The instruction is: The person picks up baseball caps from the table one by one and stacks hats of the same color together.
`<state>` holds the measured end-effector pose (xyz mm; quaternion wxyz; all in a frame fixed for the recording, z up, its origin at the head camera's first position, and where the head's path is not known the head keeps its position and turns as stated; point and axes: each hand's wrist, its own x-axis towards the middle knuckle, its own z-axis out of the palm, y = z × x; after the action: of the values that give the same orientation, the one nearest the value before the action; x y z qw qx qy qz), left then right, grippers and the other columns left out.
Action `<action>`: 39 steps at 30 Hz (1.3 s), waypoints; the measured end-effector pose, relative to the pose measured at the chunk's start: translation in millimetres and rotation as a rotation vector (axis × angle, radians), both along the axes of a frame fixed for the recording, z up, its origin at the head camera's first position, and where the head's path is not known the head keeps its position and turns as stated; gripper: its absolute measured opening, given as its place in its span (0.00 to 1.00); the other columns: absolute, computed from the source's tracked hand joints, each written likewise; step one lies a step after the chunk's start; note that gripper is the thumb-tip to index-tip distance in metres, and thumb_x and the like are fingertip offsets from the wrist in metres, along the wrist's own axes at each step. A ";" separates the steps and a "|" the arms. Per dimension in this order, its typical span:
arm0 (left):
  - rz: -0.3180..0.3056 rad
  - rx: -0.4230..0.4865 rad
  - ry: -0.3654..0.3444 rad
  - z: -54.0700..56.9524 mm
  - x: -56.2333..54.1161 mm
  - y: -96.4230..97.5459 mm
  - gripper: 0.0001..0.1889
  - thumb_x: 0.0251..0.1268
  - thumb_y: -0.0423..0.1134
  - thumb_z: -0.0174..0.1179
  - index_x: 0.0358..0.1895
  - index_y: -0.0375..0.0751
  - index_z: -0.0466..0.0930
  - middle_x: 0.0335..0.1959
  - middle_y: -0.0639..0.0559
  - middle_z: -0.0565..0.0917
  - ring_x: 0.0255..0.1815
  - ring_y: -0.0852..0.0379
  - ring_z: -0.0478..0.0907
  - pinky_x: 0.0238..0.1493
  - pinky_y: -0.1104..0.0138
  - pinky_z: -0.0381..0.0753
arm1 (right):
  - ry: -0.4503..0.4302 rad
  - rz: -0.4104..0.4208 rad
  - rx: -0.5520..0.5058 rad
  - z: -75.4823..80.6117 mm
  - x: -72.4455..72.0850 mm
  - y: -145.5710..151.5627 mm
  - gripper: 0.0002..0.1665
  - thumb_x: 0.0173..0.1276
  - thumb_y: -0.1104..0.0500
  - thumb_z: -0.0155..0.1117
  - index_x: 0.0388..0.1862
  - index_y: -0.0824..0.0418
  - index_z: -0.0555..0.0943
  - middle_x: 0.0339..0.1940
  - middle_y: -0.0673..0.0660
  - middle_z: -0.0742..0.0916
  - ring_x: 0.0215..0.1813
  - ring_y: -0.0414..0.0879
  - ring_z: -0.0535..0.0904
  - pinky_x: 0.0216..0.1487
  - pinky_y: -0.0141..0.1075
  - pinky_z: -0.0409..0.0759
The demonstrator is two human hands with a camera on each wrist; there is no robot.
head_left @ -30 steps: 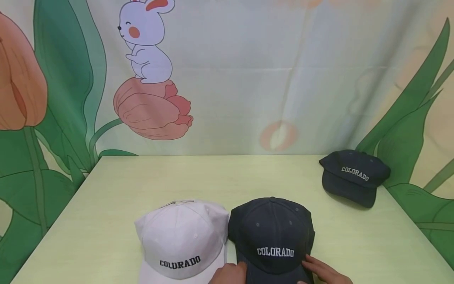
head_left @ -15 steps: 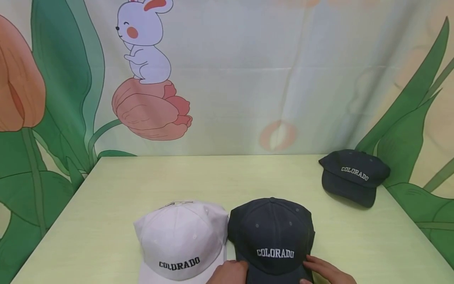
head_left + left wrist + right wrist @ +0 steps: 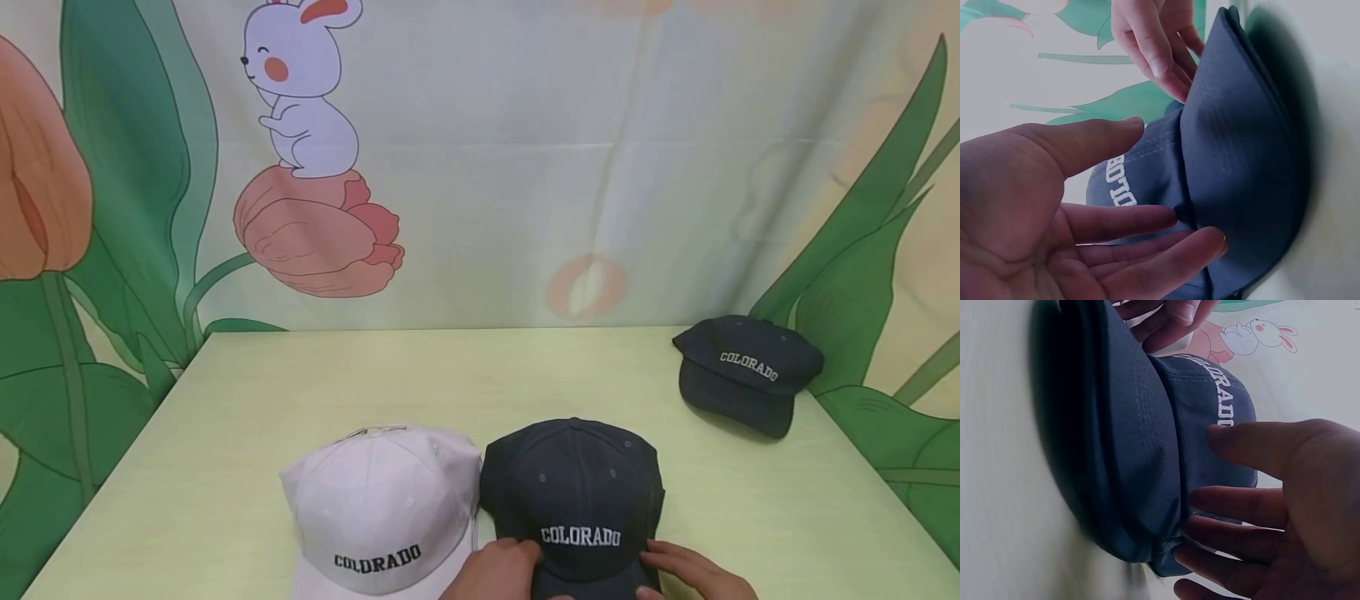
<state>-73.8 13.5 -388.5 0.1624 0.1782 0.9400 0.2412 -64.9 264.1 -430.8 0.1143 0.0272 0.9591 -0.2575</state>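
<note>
A dark navy baseball cap point(image 3: 576, 483) with white COLORADO lettering lies at the near middle of the table, brim toward me. My left hand point(image 3: 495, 571) is at its left side, fingers over the join of brim and crown; the left wrist view shows them extended along the cap. On the opposite side, my right hand point(image 3: 693, 571) touches the cap's edge with nearly straight fingers, plain in the right wrist view. Close against the navy cap, on its left, lies a white baseball cap point(image 3: 378, 500) with black COLORADO lettering. The lower part of both brims is cut off in the head view.
Another navy COLORADO cap point(image 3: 750, 375) lies tilted at the table's far right corner. The pale yellow table point(image 3: 360, 375) ends at a hanging cloth point(image 3: 480, 167) printed with a rabbit, tulips and leaves.
My left hand has shifted a little to the right and up, further over the navy cap. My right hand has barely moved. The caps hold their places on the table.
</note>
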 end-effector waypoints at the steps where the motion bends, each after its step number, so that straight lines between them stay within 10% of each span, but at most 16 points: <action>1: 0.001 -0.003 0.007 0.8 0.7 1.4 0.23 0.57 0.57 0.64 0.38 0.37 0.83 0.25 0.50 0.79 0.27 0.58 0.75 0.33 0.65 0.79 | -0.005 0.007 0.003 0.6 -0.6 0.3 0.32 0.57 0.33 0.66 0.52 0.53 0.84 0.59 0.55 0.83 0.62 0.57 0.78 0.61 0.51 0.75; 39: -0.039 -0.055 0.039 28.3 -1.3 40.0 0.23 0.58 0.64 0.60 0.45 0.51 0.84 0.32 0.56 0.83 0.31 0.56 0.80 0.40 0.62 0.82 | 0.161 -0.032 0.027 19.5 0.2 11.7 0.32 0.59 0.31 0.63 0.52 0.50 0.84 0.59 0.53 0.84 0.60 0.54 0.80 0.57 0.52 0.78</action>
<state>-75.2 53.5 -360.2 0.1537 0.1966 0.9457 0.2084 -64.7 275.8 -411.3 0.0323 0.0232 0.9680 -0.2478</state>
